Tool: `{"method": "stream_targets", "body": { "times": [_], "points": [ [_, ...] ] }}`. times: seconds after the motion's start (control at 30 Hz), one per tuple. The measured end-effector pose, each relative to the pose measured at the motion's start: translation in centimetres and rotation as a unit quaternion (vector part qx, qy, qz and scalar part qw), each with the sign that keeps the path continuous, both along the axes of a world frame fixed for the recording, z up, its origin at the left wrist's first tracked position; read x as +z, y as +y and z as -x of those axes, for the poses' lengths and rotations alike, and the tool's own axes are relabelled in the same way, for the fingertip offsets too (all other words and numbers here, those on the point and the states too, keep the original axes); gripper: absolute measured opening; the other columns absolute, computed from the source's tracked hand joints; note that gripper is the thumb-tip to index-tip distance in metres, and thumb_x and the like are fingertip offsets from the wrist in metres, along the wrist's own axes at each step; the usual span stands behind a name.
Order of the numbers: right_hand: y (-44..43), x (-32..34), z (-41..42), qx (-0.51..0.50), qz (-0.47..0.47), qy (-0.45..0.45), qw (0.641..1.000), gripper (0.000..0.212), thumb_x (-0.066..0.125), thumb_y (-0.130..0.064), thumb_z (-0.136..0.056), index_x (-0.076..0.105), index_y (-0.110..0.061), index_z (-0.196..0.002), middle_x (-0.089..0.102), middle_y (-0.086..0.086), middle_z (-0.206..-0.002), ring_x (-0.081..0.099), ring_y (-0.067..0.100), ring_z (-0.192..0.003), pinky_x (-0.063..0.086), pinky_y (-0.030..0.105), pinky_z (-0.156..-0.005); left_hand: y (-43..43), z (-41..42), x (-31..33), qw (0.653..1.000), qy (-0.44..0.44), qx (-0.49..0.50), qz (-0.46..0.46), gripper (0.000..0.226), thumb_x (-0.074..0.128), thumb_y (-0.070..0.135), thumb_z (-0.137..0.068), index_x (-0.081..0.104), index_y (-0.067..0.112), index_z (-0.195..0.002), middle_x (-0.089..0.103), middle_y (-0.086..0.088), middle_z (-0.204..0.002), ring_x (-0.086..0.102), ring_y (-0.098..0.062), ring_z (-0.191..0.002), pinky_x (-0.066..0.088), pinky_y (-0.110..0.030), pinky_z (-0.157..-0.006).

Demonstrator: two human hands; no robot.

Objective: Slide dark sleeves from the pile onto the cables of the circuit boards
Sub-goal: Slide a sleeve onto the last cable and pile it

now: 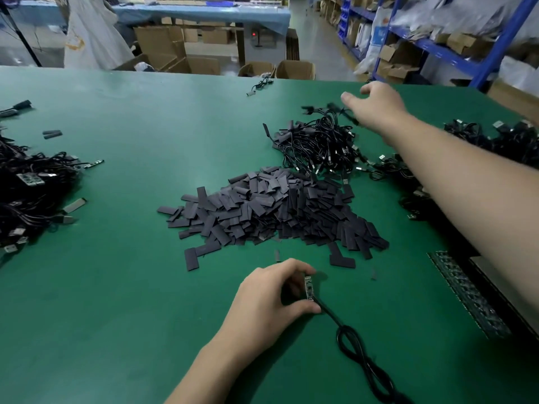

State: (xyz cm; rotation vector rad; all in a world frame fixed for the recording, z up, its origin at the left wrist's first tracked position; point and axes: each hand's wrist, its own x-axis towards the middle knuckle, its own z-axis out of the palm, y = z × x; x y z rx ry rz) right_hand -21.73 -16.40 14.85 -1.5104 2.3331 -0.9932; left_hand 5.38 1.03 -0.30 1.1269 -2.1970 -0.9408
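Note:
A big pile of flat dark sleeves [280, 211] lies in the middle of the green table [116, 287]. In front of it my left hand [271, 301] pinches a small circuit board [308, 288] upright; its black cable [358, 354] trails in loops toward the near edge. My right hand [376, 104] is stretched far out over a heap of black cables with plugs [320, 144] behind the sleeves. Its fingers are spread and blurred, and a cabled piece [335, 110] lies just under them, apart from the hand as far as I can tell.
More tangled cables with boards lie at the left edge [32, 188] and at the right [501, 141]. A strip of boards [466, 293] sits at the near right beside a dark tray. A lone cable [261, 84] lies at the far edge. Cardboard boxes and blue shelving stand beyond the table.

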Motion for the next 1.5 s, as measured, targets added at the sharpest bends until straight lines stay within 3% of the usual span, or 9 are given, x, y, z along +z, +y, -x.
{"method": "stream_targets", "body": {
  "times": [0.07, 0.27, 0.4, 0.53, 0.83, 1.07, 1.23, 1.4, 1.5],
  "points": [
    [1.4, -1.2, -0.5, 0.019, 0.015, 0.015, 1.0, 0.056, 0.057, -0.046, -0.103, 0.052, -0.012, -0.146, 0.055, 0.01, -0.148, 0.052, 0.028, -0.134, 0.041, 0.036, -0.108, -0.1, -0.1, 0.0, 0.996, 0.07, -0.001, -0.063, 0.034, 0.087, 0.026, -0.081, 0.068, 0.033, -0.108, 0.071, 0.017, -0.087, 0.069, -0.005, -0.085, 0.053, -0.022, -0.082],
    [13.3, -8.8, -4.7, 0.127, 0.045, -0.052, 0.99, 0.02, 0.057, -0.038, -0.103, 0.071, -0.026, -0.111, 0.07, -0.012, -0.108, 0.062, -0.003, -0.093, 0.04, 0.015, -0.073, -0.4, 0.1, 0.2, 0.962, 0.212, 0.043, -0.169, 0.021, 0.081, 0.01, -0.087, 0.074, 0.026, -0.1, 0.074, -0.001, -0.084, 0.072, -0.02, -0.081, 0.057, -0.028, -0.08],
    [20.0, -12.5, -7.1, 0.216, -0.035, -0.213, 0.952, 0.019, 0.058, -0.039, -0.102, 0.073, -0.032, -0.093, 0.075, -0.006, -0.086, 0.071, 0.008, -0.076, 0.052, 0.03, -0.069, -0.4, 0.3, 0.3, 0.942, 0.274, 0.05, -0.188, 0.021, 0.078, 0.002, -0.088, 0.073, 0.019, -0.1, 0.072, -0.003, -0.078, 0.073, -0.019, -0.076, 0.055, -0.024, -0.073],
    [22.6, -14.1, -8.8, 0.27, -0.059, -0.255, 0.926, 0.019, 0.06, -0.048, -0.094, 0.068, -0.031, -0.092, 0.076, -0.002, -0.081, 0.072, 0.015, -0.068, 0.057, 0.032, -0.074, -0.3, 0.4, 0.1, 0.929, 0.314, 0.068, -0.184, 0.024, 0.077, 0.0, -0.088, 0.074, 0.021, -0.099, 0.069, 0.001, -0.077, 0.069, -0.017, -0.074, 0.053, -0.025, -0.072],
    [23.7, -15.7, -8.0, 0.226, -0.01, -0.312, 0.923, 0.022, 0.059, -0.032, -0.101, 0.059, -0.021, -0.083, 0.065, -0.002, -0.064, 0.054, 0.01, -0.055, 0.046, 0.023, -0.059, -2.9, 0.1, 1.3, 0.984, 0.089, 0.144, 0.063, 0.026, 0.075, 0.021, -0.092, 0.072, 0.035, -0.114, 0.07, 0.017, -0.103, 0.065, -0.002, -0.09, 0.055, -0.027, -0.078],
    [23.7, -15.4, -8.2, 0.23, -0.011, -0.297, 0.927, 0.024, 0.058, -0.031, -0.104, 0.061, -0.022, -0.082, 0.065, -0.002, -0.065, 0.054, 0.009, -0.056, 0.048, 0.024, -0.06, -9.9, 0.4, 2.0, 0.952, -0.109, 0.247, 0.147, 0.046, 0.069, 0.036, -0.096, 0.063, 0.017, -0.137, 0.061, -0.003, -0.135, 0.051, -0.028, -0.125, 0.044, -0.04, -0.101],
    [23.8, -15.4, -8.2, 0.234, -0.01, -0.296, 0.926, 0.025, 0.059, -0.03, -0.104, 0.06, -0.02, -0.081, 0.065, -0.003, -0.064, 0.053, 0.008, -0.055, 0.047, 0.022, -0.059, -10.6, 0.4, 1.5, 0.939, -0.151, 0.241, 0.193, 0.044, 0.077, 0.036, -0.089, 0.068, 0.022, -0.13, 0.07, 0.001, -0.126, 0.057, -0.027, -0.115, 0.049, -0.04, -0.093],
    [23.6, -15.2, -7.9, 0.232, 0.0, -0.34, 0.911, 0.024, 0.06, -0.029, -0.104, 0.061, -0.018, -0.082, 0.065, -0.003, -0.064, 0.054, 0.009, -0.057, 0.046, 0.019, -0.06, -8.4, 0.3, 2.4, 0.957, -0.022, 0.235, 0.169, 0.032, 0.082, 0.033, -0.086, 0.074, 0.024, -0.115, 0.073, 0.005, -0.106, 0.067, -0.014, -0.098, 0.053, -0.032, -0.088],
    [23.4, -14.9, -7.7, 0.219, 0.033, -0.396, 0.891, 0.023, 0.062, -0.034, -0.097, 0.059, -0.017, -0.081, 0.061, -0.002, -0.063, 0.053, 0.01, -0.059, 0.045, 0.02, -0.059, -4.9, 1.0, 3.4, 0.972, 0.177, 0.146, -0.048, 0.019, 0.082, 0.036, -0.085, 0.078, 0.029, -0.102, 0.077, 0.005, -0.093, 0.071, -0.013, -0.085, 0.054, -0.029, -0.08]
  ]
}}
